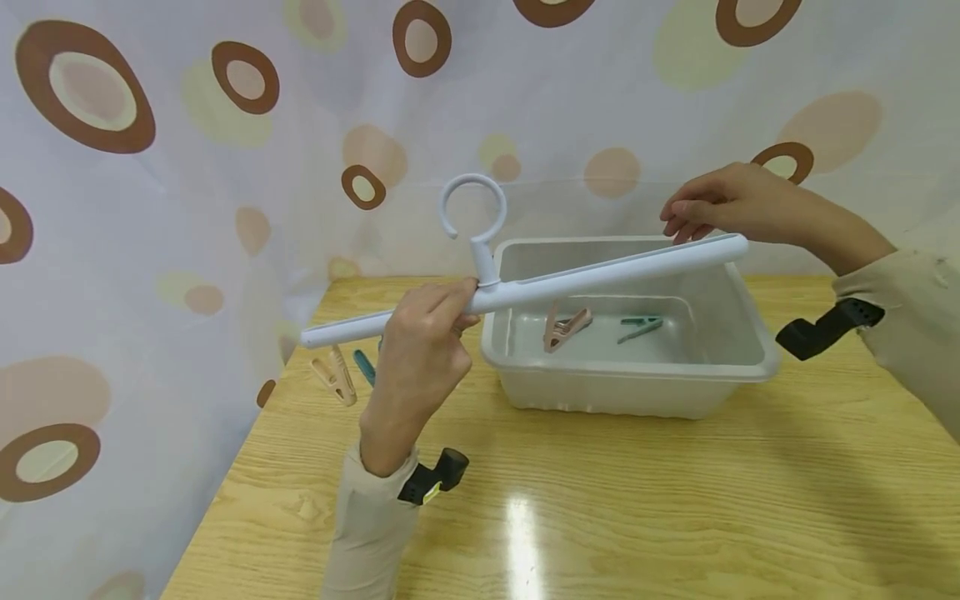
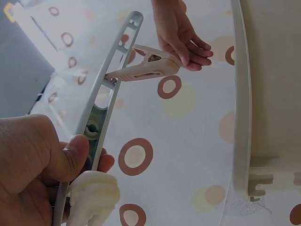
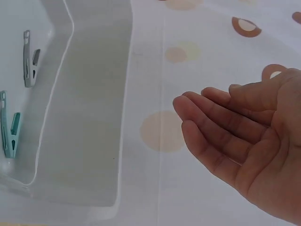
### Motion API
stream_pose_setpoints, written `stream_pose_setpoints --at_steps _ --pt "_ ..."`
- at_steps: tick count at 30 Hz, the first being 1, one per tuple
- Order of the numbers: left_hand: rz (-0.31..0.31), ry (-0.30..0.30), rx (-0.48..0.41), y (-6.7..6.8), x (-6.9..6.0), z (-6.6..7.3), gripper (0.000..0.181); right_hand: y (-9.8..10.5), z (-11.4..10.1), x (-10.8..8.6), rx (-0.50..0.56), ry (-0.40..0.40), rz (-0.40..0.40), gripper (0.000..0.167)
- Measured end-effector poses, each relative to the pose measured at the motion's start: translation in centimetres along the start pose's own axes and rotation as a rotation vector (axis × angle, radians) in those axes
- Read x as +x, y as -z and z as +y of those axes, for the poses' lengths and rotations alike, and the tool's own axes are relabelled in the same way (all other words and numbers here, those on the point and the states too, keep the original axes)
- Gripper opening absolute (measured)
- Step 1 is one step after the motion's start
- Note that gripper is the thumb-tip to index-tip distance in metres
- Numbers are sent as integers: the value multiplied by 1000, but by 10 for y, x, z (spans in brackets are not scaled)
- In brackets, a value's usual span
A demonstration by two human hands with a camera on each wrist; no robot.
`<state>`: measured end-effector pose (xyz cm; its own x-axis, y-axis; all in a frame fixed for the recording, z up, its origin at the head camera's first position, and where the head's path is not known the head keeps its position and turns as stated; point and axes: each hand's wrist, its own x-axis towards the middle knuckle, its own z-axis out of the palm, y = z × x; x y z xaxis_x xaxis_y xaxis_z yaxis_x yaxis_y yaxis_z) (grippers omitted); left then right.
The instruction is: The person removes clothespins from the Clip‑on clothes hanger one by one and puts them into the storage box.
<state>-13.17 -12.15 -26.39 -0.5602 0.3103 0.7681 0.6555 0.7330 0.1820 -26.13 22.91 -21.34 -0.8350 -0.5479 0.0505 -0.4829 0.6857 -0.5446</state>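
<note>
A white clothes hanger with a round hook is held up by my left hand, which grips its bar just left of the hook's base. From the hanger's right arm hangs a pinkish clothespin, with one leg's end at a slot in the bar. My right hand is behind the hanger's right end, above the bin's far right side. Its fingers are loosely bent, and the right wrist view shows nothing in the palm. Whether those fingers touch the hanger is unclear.
Below the hanger stands a whitish plastic bin on the wooden table. Inside lie a teal clothespin and a grey clothespin. Left of the bin are a beige clothespin and another teal one, partly hidden by my left hand. A patterned curtain hangs behind.
</note>
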Motion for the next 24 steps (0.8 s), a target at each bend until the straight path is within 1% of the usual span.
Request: stream_pose_setpoints --at_steps 3,5,7,8,12,14,18,21,24 --pt "-1 0 0 0 0 0 28 1 2 -11 -33 17 56 29" --pt "-2 -1 2 0 -1 -1 28 0 3 -19 -40 9 100 29" --pt "-1 -2 3 0 -1 -1 28 -1 4 -29 -70 0 154 28" --pt "-1 -2 4 0 -1 -1 28 -1 4 -34 -64 -7 179 27" --pt "-1 -2 0 0 0 0 27 -6 4 -52 18 -43 270 26" --pt "-1 -4 -2 -1 0 0 27 -9 3 -60 81 -73 296 28" --pt "0 -10 -6 -2 0 1 27 -20 0 -73 165 -122 336 30" --pt "3 -13 -8 -3 -1 1 27 -30 -4 -79 222 -111 369 27" --pt "5 -16 -7 -3 -1 2 26 -41 -10 -83 264 -98 382 23"
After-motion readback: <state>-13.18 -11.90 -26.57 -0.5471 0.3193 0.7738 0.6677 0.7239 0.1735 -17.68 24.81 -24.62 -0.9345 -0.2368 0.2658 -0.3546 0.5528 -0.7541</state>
